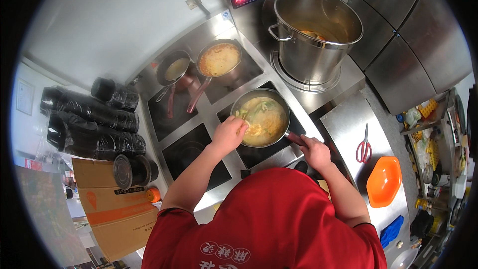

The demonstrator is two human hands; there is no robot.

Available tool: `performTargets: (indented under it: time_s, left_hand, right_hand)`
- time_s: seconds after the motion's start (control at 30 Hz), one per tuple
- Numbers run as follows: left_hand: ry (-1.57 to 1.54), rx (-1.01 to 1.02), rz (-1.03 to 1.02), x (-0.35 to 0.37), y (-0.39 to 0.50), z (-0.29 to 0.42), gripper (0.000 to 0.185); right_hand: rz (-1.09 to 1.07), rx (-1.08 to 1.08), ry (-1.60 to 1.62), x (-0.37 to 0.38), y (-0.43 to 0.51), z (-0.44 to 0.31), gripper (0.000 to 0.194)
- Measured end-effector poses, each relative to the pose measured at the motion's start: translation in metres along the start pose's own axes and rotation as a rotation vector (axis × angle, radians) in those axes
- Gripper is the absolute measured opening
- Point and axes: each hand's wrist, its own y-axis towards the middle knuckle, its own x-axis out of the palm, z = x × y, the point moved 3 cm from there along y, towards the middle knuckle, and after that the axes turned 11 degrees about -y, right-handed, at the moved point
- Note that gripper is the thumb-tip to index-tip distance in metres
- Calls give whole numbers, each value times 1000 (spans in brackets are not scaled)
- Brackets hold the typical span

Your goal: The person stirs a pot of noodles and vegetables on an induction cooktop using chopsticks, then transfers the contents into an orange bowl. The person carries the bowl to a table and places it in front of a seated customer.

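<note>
On the front right cooktop zone sits a saucepan (267,136) of pale broth with green leaves and a yellowish mass, perhaps noodles or egg. My right hand (316,153) is wrapped around its dark red handle (296,139). Over the pan's left rim, the fingers of my left hand (230,134) are drawn together. Something thin and light shows at those fingertips, too small to tell what it is. Behind, a pan (219,59) of orange-flecked broth and a smaller pan (176,70) with pale liquid stand on the rear zones, with their handles towards me.
A tall steel stockpot (313,59) stands at the back right. Red-handled scissors (364,149), an orange bowl (384,183) and a blue cloth (392,231) lie on the right counter (345,119). Wrapped black containers (93,116) and a cardboard box (112,209) are at left.
</note>
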Motion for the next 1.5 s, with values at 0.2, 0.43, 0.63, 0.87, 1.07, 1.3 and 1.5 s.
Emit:
performTargets:
  time_s: [0.2, 0.43, 0.63, 0.87, 1.07, 1.3, 1.5]
  left_hand:
    - [-102, -59, 129, -28, -25, 22, 17]
    - [-298, -117, 294, -62, -49, 40, 12]
    - [-344, -78, 323, -57, -55, 43, 11]
    - [-370, -58, 343, -55, -58, 44, 11]
    - [-384, -59, 342, -51, -61, 43, 11]
    - [-388, -60, 343, -52, -63, 43, 11]
    - [-386, -44, 334, -48, -67, 41, 10]
  right_hand:
    - [0, 7, 8, 0, -1, 1, 46]
    - [11, -3, 16, -1, 0, 0, 47]
    - [11, 1, 19, 0, 0, 1, 47]
    - [9, 5, 39, -3, 0, -2, 45]
    - [33, -20, 14, -3, 0, -2, 47]
    - [23, -6, 1, -3, 0, -3, 46]
    - [32, -6, 13, -3, -1, -3, 45]
